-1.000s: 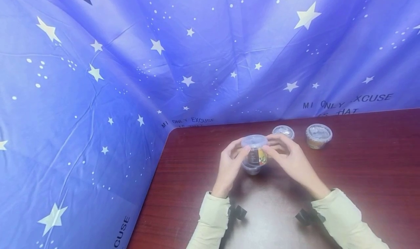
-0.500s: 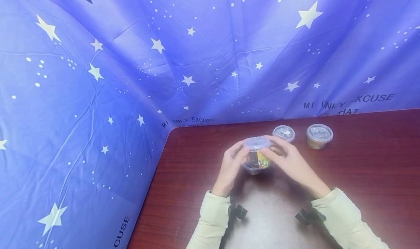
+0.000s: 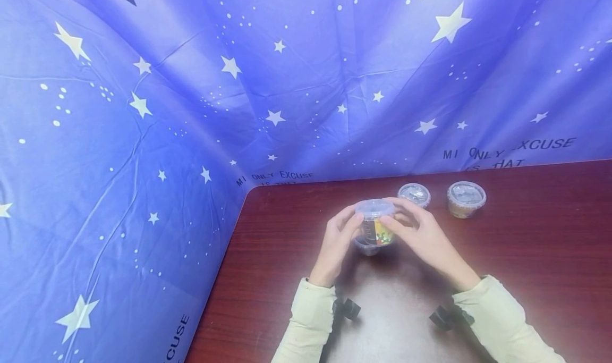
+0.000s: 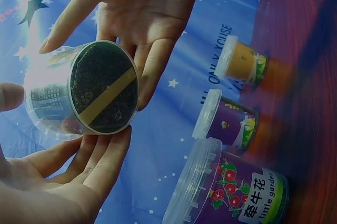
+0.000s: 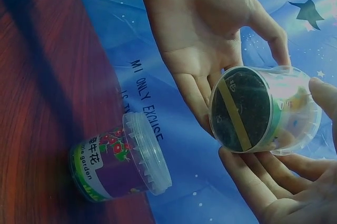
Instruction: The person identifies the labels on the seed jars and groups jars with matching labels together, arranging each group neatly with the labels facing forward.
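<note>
**Left hand [image 3: 334, 241] and right hand [image 3: 423, 241] share one lidded plastic cup [image 3: 377, 225] above the table [image 3: 550, 251]**

Blue cloth [image 3: 181, 92] with white stars fills everything beyond both hands. Under them, the table: reddish-brown, wood-grained, a pale glare between the wrists. Pale sleeves [image 3: 497, 310] behind each hand.

Left hand: thumb on the cup's near side, fingers round the far side, gripping. Right hand mirrors it from the opposite side, thumb and fingers pinching the wall below the rim. Cup sits between the two, clear lid up, black-and-yellow label facing the wearer.

Below the hands, apart from the held cup, a purple tub [image 5: 118, 161] stands on the table, printed 牵牛花 and "little garden". Just beyond the right hand's fingers, a smaller purple-labelled cup [image 4: 231, 124], lidded; farther to that hand's right, a yellow-labelled cup [image 4: 246, 65], also lidded.

Black wrist pieces [image 3: 351, 309] at the inner side of each cuff. Smallest: a yellowish strip [image 4: 108, 97] across the held cup's dark base.
</note>
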`<state>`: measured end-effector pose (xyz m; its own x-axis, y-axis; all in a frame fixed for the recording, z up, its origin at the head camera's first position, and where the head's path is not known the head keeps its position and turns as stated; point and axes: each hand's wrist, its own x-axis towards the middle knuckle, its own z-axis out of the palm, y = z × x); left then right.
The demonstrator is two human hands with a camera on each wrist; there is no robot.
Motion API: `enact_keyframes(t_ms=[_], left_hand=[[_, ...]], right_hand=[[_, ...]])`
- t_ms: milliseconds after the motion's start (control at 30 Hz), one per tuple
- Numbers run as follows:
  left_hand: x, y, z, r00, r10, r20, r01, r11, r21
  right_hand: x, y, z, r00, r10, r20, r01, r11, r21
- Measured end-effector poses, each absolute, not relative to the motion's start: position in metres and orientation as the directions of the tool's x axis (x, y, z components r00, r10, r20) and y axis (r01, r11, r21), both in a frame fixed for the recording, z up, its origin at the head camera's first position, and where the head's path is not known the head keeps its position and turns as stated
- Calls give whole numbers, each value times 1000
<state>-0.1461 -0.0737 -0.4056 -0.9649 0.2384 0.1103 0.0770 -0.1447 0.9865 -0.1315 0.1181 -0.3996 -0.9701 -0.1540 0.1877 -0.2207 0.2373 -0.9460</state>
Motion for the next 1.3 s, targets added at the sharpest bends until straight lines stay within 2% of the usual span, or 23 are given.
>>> enact_keyframes(t_ms=[167, 367, 467, 733, 1300], left_hand=[[-146, -73, -407, -969, 220, 114, 84, -142, 986], [-144, -71, -402, -988, 74, 138, 135, -44, 990], [-142, -70, -399, -987, 52, 149, 148, -17, 989], [-140, -67, -400, -991, 32, 133, 134, 29, 991], [-142, -75, -397, -989, 99, 112, 110, -25, 994]], right_hand=[[-132, 118, -400, -972, -132, 193, -222, 256, -941], [-134, 117, -400, -982, -67, 174, -186, 286, -940], [-134, 116, -399, -984, -60, 166, -176, 281, -943], [-133, 113, -399, -983, -45, 177, -183, 284, -941], [-134, 118, -405, -970, -101, 220, -237, 217, -947]])
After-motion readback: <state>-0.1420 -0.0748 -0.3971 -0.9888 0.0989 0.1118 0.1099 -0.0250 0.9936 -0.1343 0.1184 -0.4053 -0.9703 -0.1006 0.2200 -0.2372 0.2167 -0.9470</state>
